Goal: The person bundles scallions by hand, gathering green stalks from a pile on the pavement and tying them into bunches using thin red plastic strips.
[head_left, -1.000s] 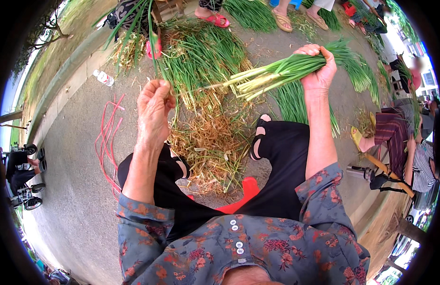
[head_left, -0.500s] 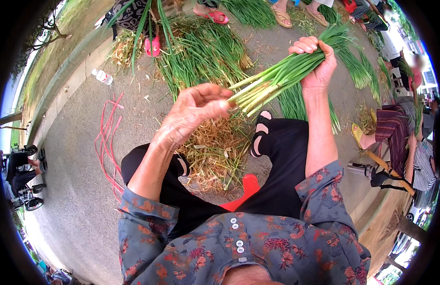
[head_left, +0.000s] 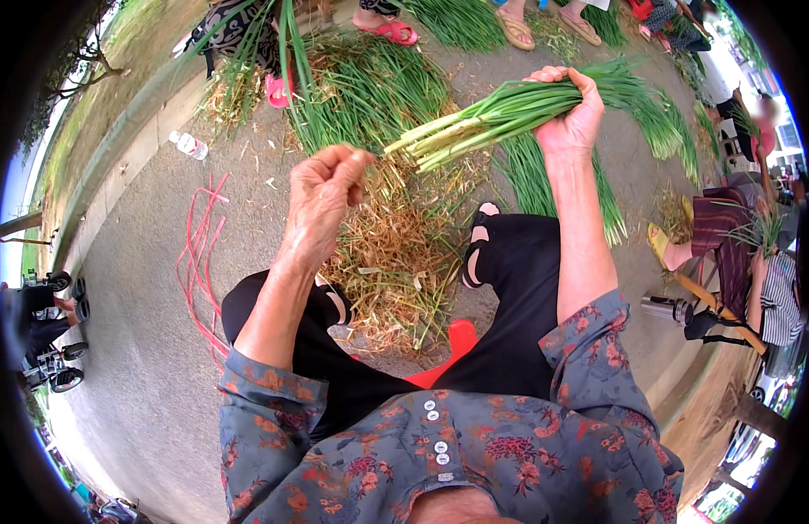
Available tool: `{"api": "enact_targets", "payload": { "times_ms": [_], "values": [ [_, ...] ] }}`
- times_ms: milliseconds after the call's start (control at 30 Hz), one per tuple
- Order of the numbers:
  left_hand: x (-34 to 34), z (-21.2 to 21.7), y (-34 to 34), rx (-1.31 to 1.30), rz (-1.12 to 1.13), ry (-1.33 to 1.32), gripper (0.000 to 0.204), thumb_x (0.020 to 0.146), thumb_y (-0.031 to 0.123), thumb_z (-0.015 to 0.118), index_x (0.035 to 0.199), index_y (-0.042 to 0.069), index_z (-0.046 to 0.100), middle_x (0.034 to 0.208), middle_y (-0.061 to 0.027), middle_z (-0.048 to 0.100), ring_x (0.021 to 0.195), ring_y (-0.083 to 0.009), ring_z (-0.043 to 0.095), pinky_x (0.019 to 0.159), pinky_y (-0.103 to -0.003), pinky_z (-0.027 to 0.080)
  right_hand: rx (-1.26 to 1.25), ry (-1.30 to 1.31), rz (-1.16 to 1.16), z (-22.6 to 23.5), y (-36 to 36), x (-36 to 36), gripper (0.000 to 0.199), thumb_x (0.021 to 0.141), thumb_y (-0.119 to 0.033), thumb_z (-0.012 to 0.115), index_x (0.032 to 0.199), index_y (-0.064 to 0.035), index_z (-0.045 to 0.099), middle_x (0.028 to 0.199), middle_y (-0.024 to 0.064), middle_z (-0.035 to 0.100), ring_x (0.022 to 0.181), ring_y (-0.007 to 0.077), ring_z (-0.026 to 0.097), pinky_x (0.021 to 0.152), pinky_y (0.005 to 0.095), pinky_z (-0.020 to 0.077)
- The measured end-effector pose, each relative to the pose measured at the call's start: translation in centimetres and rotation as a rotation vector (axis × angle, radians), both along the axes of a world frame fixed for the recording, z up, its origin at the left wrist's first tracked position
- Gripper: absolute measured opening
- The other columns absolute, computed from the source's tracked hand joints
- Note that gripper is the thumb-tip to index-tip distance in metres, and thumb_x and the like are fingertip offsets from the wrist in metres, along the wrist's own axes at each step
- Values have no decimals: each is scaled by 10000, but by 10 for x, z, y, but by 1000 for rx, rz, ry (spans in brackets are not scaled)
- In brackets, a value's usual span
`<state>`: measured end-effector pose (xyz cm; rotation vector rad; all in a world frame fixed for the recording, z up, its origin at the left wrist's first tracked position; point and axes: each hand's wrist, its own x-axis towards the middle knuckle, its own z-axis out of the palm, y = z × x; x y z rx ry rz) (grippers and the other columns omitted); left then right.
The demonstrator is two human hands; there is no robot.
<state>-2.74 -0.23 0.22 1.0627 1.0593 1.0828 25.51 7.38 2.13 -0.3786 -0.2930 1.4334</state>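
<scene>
A bunch of garlic chives (head_left: 483,127) lies across my raised right hand (head_left: 572,118), whose fingers are wrapped round its green part. The pale stem ends point left, and the long leaves trail off past the hand. My left hand (head_left: 321,194) is held apart from the bunch, just left of the stem ends. Its fingers are curled together; whatever they may hold is too small to make out. Below both hands, a heap of dry brown trimmings (head_left: 396,271) covers the ground between my feet. More green chives (head_left: 528,175) lie under my right forearm.
A large pile of chives (head_left: 369,96) lies ahead, beside other people's sandalled feet (head_left: 396,32). Red strips (head_left: 199,253) and a plastic bottle (head_left: 189,145) rest on the left pavement. A red stool (head_left: 461,339) shows between my legs. A steel flask (head_left: 662,308) stands at right.
My left hand has drawn back left from the stem ends, its fingers curling in. My right hand has shifted slightly left with the bunch, which now lies more level.
</scene>
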Motion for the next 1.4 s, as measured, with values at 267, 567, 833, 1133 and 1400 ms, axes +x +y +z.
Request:
{"api": "enact_targets", "payload": {
  "times_ms": [267, 567, 833, 1133, 1400],
  "values": [
    [15, 2, 4, 711, 126, 500, 85, 774, 76, 619, 779, -4, 592, 819, -33, 612, 651, -69, 527, 581, -205, 424, -118, -121, -34, 3, -1, -27, 128, 725, -126, 550, 708, -12, 494, 687, 122, 547, 657, 236, 543, 673, 355, 475],
    [18, -1, 4, 321, 84, 271, 82, 733, 54, 628, 773, 2, 579, 680, 8, 563, 557, -27, 460, 513, -188, 403, -141, -238, 107, 0, -4, -38, 150, 734, -136, 637, 739, -46, 518, 637, 100, 564, 636, 232, 567, 632, 362, 484],
    [22, 2, 4, 345, -44, 370, 177, 755, 58, 632, 898, -33, 585, 801, -38, 582, 686, -72, 521, 606, -222, 441, -180, -286, 106, 2, -8, -51, 146, 738, -137, 649, 755, -59, 527, 645, 86, 574, 622, 206, 569, 608, 360, 489],
    [28, 4, 3, 858, 112, 666, 104, 687, 25, 639, 783, 7, 605, 721, -89, 575, 608, -211, 571, 550, -294, 457, -209, -288, 161, -4, -11, -60, 174, 734, -129, 654, 810, -50, 520, 672, 91, 579, 642, 208, 583, 609, 357, 506],
    [28, 3, 3, 892, 174, 684, 105, 721, 7, 625, 804, 12, 561, 713, -79, 590, 607, -176, 576, 549, -267, 453, -230, -263, 145, -7, -9, -55, 160, 739, -129, 639, 807, -49, 518, 660, 106, 574, 632, 226, 582, 603, 379, 503]
  ]
}}
